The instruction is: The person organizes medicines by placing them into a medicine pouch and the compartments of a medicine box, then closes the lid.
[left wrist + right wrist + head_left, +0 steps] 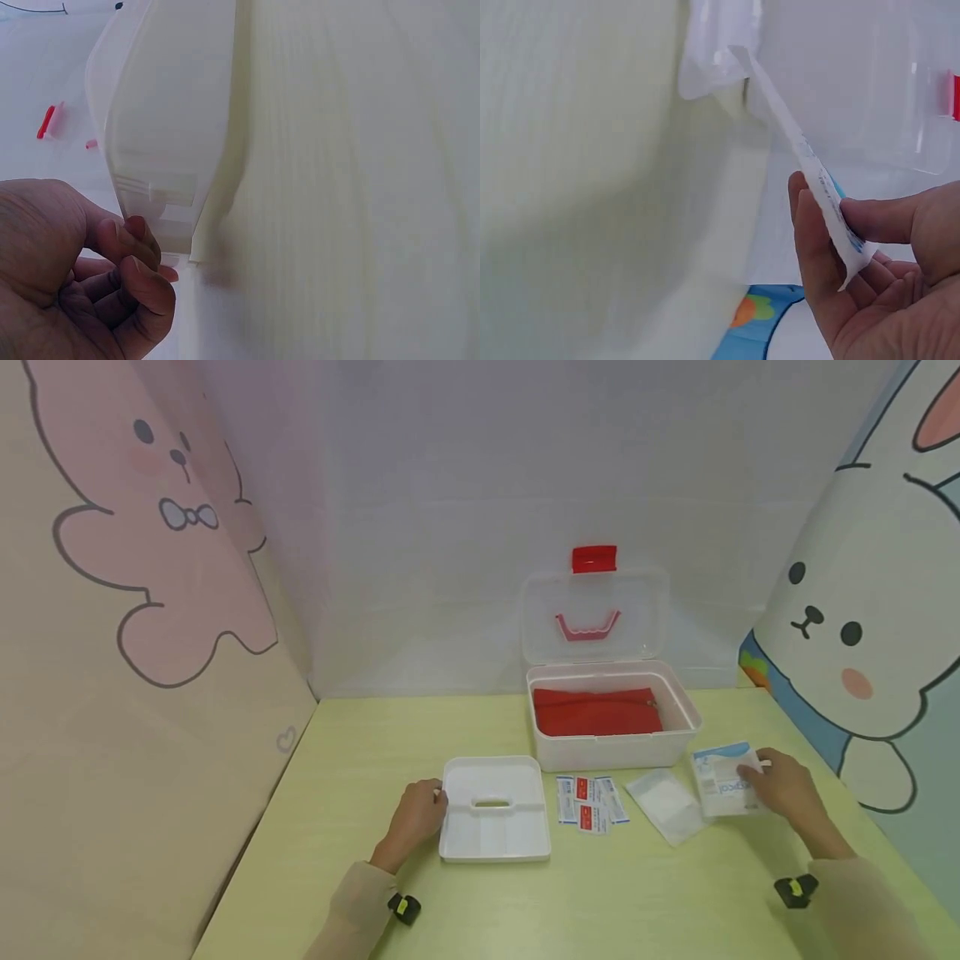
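Note:
My left hand (418, 812) is at the left edge of a white plastic tray insert (517, 839) with a slotted handle. In the left wrist view its curled fingers (146, 289) grip the rim at the tray's corner. My right hand (787, 789) pinches a flat white packet (723, 793) with a blue band and printed lettering between thumb and fingers, held up above the table. The right wrist view shows this packet (810, 161) nearly edge-on. Just left of it lies another white packet (667, 806), and several small blue-and-red printed sachets (592, 818) lie near the tray.
Behind these things stands a white plastic box (611, 753) with its clear lid (637, 610) raised; the lid bears a red latch (594, 559) and a pink handle (588, 633). A red zipped pouch (596, 714) lies inside. Printed fabric walls surround the pale yellow table (615, 902).

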Available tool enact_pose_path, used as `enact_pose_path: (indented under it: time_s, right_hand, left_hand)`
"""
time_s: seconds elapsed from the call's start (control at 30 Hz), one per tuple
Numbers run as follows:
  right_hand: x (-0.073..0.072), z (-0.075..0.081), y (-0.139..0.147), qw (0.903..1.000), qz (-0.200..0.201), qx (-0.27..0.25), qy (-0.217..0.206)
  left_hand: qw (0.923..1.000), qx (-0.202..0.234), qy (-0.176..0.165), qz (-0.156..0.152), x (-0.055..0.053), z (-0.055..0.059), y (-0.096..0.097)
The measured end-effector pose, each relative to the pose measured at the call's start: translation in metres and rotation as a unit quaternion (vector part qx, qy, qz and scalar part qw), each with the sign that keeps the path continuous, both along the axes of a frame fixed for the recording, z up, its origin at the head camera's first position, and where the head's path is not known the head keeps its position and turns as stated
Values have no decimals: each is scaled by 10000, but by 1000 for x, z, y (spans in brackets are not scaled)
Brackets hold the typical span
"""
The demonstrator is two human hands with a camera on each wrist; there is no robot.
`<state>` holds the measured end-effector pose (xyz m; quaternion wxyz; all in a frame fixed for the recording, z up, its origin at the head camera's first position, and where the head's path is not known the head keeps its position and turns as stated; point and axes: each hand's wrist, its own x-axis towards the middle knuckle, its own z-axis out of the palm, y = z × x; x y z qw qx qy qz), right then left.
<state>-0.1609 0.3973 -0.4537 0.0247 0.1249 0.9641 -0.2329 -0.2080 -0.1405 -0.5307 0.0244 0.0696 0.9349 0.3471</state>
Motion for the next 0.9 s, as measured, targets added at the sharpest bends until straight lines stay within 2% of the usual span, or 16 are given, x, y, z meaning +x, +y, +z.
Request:
enact_pose_path:
  time_s: [0.13, 0.27, 0.53, 0.73, 0.9]
  right_hand:
    - [5, 24, -10, 9985, -54, 84, 535]
    - [9, 50, -27, 9963, -73, 109, 845]
    - [23, 97, -70, 9877, 150, 104, 1554]
    - [26, 122, -110, 9718, 525, 49, 2300]
    - [24, 133, -140, 9495, 1106, -304, 2920]
  left_hand:
    - [10000, 37, 23, 12, 0, 1, 0]
    - [10000, 73, 13, 2, 0, 2, 0]
    - [9999, 107, -80, 31, 0, 0, -1]
    - [9999, 15, -96, 44, -1, -2, 0]
    - [10000, 44, -54, -8, -1, -1, 1]
